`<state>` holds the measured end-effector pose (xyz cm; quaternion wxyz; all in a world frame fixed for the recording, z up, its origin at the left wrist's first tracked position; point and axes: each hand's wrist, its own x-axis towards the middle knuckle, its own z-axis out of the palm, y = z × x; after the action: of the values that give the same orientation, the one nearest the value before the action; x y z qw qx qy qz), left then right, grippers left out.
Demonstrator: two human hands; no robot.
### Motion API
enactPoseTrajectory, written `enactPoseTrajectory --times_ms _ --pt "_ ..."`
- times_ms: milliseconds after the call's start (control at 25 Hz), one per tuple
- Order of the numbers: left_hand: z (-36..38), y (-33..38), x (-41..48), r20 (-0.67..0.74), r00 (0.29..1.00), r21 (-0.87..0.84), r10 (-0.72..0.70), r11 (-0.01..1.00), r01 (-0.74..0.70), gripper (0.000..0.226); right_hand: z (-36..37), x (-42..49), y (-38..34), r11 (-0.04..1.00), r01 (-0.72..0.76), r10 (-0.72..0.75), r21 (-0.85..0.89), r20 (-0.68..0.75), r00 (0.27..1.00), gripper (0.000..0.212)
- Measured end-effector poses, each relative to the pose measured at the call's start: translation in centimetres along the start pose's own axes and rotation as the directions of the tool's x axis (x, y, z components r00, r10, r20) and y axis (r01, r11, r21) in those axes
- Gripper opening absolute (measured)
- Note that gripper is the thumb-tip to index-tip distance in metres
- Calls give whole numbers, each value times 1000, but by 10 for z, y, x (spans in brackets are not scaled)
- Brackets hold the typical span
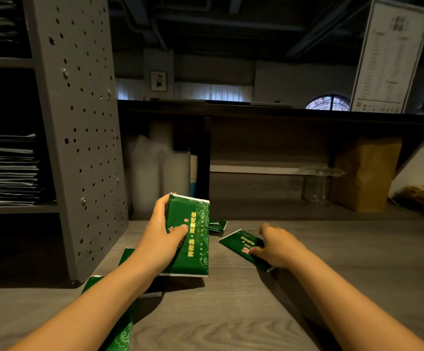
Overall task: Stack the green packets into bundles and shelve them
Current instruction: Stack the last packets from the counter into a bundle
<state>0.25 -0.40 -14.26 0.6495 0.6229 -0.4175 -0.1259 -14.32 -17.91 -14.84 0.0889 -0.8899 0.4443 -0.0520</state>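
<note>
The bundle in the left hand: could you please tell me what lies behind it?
A green packet lies on the wooden surface behind the bundle that the left hand grips. Only its right part shows; the bundle covers the rest.

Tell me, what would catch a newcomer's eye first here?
The bright green bundle stands out in the middle, gripped by the left hand. Just to its right, the right hand pinches a single packet lying on the wooden surface. A grey perforated panel rises at left.
</note>
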Motion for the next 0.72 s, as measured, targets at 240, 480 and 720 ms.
enactPoseTrajectory --times_ms 240,480,720 --pt "2 5 -3 28 1000 15 9 1000 -10 55 -21 -17 -7 978 10 -38 208 131 991 95" --pt "1 8 -2 -28 997 -15 -71 997 71 28 -27 -22 -16 690 160 -132 706 -95 987 23" --pt "7 12 -3 -61 996 -92 -70 994 64 27 -8 -42 -61 152 354 -171 923 -328 929 23"
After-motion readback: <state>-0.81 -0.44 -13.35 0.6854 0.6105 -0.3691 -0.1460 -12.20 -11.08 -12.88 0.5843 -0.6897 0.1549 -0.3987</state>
